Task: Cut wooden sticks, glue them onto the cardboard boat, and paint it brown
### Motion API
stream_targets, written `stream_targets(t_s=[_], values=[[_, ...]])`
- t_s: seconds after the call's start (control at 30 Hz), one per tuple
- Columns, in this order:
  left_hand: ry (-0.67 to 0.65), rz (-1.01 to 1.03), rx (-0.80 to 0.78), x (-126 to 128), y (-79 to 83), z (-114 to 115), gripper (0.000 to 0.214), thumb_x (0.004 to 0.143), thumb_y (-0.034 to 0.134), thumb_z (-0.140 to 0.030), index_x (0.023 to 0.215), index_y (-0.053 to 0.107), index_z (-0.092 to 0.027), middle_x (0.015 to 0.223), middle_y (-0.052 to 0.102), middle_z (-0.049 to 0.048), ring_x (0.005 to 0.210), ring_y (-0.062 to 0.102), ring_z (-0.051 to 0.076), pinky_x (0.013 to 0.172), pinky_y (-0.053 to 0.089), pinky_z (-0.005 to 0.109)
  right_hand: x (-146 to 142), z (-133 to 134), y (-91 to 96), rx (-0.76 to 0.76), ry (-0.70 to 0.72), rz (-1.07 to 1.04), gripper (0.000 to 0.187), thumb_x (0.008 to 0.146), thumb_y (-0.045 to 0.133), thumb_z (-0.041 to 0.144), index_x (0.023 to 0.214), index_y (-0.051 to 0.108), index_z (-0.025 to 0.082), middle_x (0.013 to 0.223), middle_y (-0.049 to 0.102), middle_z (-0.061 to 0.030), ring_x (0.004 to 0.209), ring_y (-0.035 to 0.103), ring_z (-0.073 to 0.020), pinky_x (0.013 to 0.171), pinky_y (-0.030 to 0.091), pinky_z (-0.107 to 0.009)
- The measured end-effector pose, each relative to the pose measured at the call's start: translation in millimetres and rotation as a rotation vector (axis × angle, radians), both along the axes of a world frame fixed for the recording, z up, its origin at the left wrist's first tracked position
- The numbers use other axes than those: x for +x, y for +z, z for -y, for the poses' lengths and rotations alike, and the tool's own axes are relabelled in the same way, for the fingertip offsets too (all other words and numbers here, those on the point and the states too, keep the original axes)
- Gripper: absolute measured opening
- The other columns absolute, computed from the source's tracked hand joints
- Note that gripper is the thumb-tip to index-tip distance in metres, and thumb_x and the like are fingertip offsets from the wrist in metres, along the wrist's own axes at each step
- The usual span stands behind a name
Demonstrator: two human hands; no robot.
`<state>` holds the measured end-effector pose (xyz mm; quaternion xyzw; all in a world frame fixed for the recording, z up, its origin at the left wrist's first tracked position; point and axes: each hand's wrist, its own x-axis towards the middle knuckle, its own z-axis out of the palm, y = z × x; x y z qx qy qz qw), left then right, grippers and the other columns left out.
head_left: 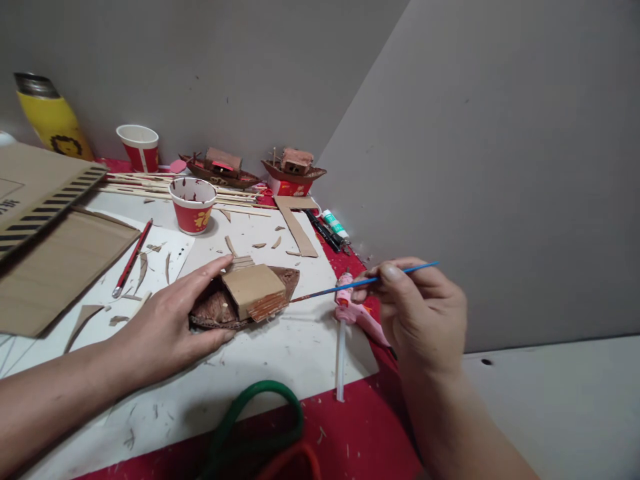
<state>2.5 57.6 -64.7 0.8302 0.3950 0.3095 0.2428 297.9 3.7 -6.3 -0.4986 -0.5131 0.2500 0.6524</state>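
Observation:
My left hand (165,323) grips a small cardboard model boat (250,297) lying on the white sheet (280,360), thumb over its far side and fingers under its near edge. The boat has a tan cardboard cabin and a brown-painted hull. In my right hand (417,313) a thin blue paintbrush (350,285) is pinched between thumb and fingers, its tip touching the boat's right end.
A pink glue gun (353,310) lies beside my right hand. A red paper cup with paint (193,207) stands behind the boat, another cup (139,147) farther back. Two finished model boats (220,167) sit by the wall. Cardboard sheets (55,267), sticks, a pencil and scraps lie left.

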Motion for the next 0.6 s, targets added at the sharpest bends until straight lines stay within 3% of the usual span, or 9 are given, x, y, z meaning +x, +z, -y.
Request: stream_targets(t_s=[0.6], values=[[-0.035, -0.038, 0.001, -2.4, 2.5, -2.6, 0.084, 0.081, 0.071, -0.047, 0.154, 0.034, -0.028, 0.152, 0.053, 0.0114, 0.135, 0.054, 0.033, 0.113, 0.044, 0.048, -5.0, 4.3, 2.6, 0.072, 0.070, -0.037, 0.010, 0.086, 0.076, 0.032, 0.080, 0.073, 0.025, 0.070, 0.070, 0.0011, 0.051, 0.068, -0.0150, 0.039, 0.054, -0.025]])
